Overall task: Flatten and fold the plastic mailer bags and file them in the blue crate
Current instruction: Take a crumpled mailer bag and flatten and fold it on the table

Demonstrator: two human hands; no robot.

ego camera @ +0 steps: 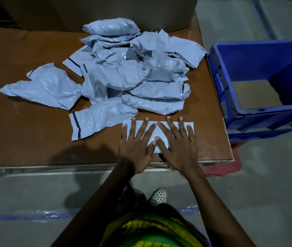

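Head view, worktop (16, 139): smooth brown board.
Loose mailer bags (132, 73): crinkled, glossy grey plastic, heaped from centre to far edge.
Left hand (136, 150): flat, fingers spread, pressing down.
Folded mailer (156, 132): smooth pale rectangle near the near-right corner, under both hands.
Right hand (179, 148): flat, fingers spread, pressing down.
Blue crate (257, 54): rigid plastic, beyond the right edge.

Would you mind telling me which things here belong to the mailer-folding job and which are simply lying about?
Belongs to the job:
flat mailer bag, pressed down by the left hand and right hand
pile of crumpled mailer bags
blue crate
table

Just lying about:
cardboard box behind the pile
red plastic item below the table corner
blue floor tape
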